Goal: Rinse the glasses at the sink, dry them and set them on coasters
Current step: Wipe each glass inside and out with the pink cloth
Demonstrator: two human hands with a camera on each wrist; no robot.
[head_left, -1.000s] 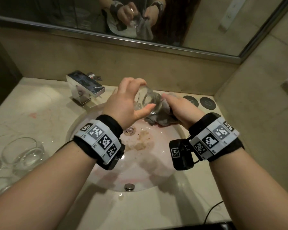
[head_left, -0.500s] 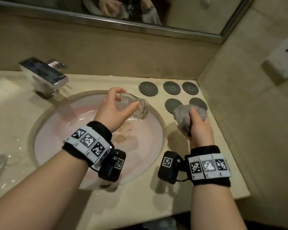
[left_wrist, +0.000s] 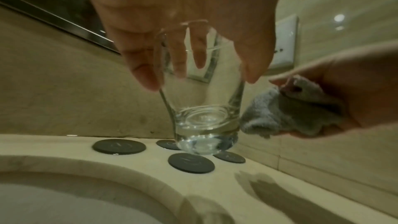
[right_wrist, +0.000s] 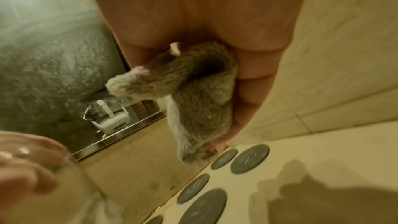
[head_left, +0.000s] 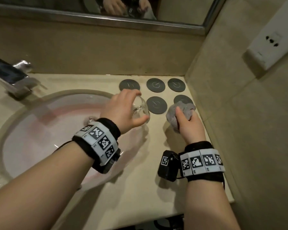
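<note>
My left hand [head_left: 123,112] grips a clear glass [head_left: 140,110] by its upper part, upright, base down, held in the air over the sink's right rim. In the left wrist view the glass [left_wrist: 202,101] hangs just above several dark round coasters [left_wrist: 191,163], with its base nearest the front left one. My right hand [head_left: 188,123] clutches a crumpled grey cloth [head_left: 179,112] above the front right coaster [head_left: 183,99], partly hiding it. In the right wrist view the cloth [right_wrist: 193,94] is bunched in the fist. All coasters [head_left: 156,105] are bare.
The round sink basin [head_left: 40,130] fills the left of the counter, with a chrome tap [head_left: 10,77] behind it. A tiled wall with a white socket [head_left: 271,42] closes the right side. A mirror [head_left: 106,7] runs along the back.
The cloth came out of the glass and my right hand carried it right, over the front right coaster. My left hand has moved the glass right from over the basin toward the coasters, turning it upright.
</note>
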